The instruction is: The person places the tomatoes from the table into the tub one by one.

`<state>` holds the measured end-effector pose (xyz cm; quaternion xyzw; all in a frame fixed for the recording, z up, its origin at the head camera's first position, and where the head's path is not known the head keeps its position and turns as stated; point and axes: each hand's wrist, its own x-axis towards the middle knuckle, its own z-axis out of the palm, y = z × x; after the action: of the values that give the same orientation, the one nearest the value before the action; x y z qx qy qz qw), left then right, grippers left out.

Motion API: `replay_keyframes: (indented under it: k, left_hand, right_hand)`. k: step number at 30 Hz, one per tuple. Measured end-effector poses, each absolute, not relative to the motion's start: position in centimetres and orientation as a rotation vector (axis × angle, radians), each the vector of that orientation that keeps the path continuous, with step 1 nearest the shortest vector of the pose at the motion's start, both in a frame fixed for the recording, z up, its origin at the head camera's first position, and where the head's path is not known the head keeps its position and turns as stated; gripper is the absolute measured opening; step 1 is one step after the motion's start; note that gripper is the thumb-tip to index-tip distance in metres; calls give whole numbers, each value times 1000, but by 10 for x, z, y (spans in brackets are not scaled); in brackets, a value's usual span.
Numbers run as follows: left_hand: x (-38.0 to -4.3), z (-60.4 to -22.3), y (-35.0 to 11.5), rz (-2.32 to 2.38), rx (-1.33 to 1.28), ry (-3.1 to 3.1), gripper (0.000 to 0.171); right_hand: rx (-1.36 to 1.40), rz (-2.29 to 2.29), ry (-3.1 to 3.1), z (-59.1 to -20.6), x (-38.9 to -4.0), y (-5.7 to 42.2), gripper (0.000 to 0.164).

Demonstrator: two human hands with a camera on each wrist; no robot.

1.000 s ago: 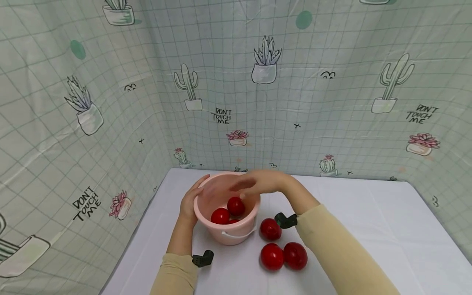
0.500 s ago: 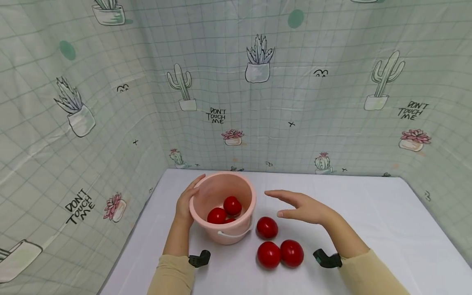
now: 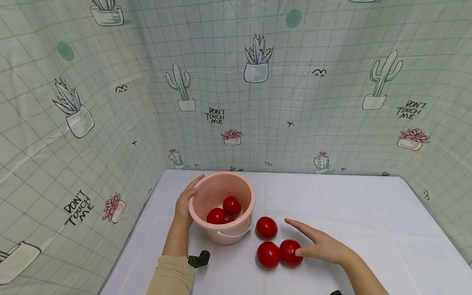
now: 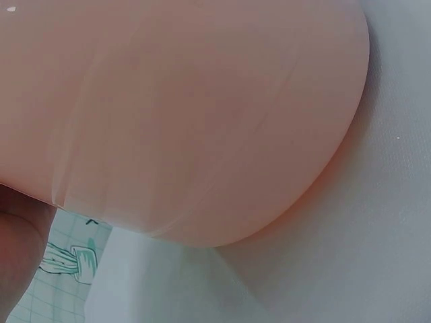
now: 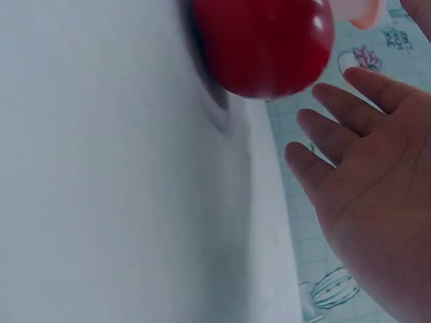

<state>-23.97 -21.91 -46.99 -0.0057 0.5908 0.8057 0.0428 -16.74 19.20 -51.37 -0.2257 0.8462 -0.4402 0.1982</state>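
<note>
A pink bucket [image 3: 221, 192] with a white handle stands on the table, its opening tilted towards the head camera. My left hand [image 3: 183, 203] holds its left side, thumb over the rim; the left wrist view shows mostly the bucket's wall [image 4: 202, 121]. Inside lie glossy red, apple-like fruits [image 3: 216, 216], one partly hidden by the rim. Right of the bucket are three more: a rear one [image 3: 266, 228], a front left one [image 3: 268, 255] and a front right one [image 3: 289, 252]. My right hand [image 3: 324, 246] is spread beside the front right fruit, thumb in front of it; contact is unclear.
A white cloth covers the table [image 3: 350, 205]. Behind and to the left hangs a grid-patterned curtain [image 3: 221, 82] with cactus drawings. The bucket's white handle [image 3: 236, 235] hangs down at its front right.
My right hand has come out from over the bucket and moved right, then down towards the front right fruit. The left hand has stayed on the bucket. The head view has shifted slightly.
</note>
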Motion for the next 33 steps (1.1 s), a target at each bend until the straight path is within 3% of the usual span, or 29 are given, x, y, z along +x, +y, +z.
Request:
replay_keyframes:
  k: [23,33]
  left_hand:
    - [-242,-473,-220,2467,19,1826,52]
    - [-243,-475,-221,2475,16,1788,52]
  right_hand:
    - [-661,-1100,2389,-538,-150,186,92]
    - [-709,-1067,2461,-541,-150,186,79]
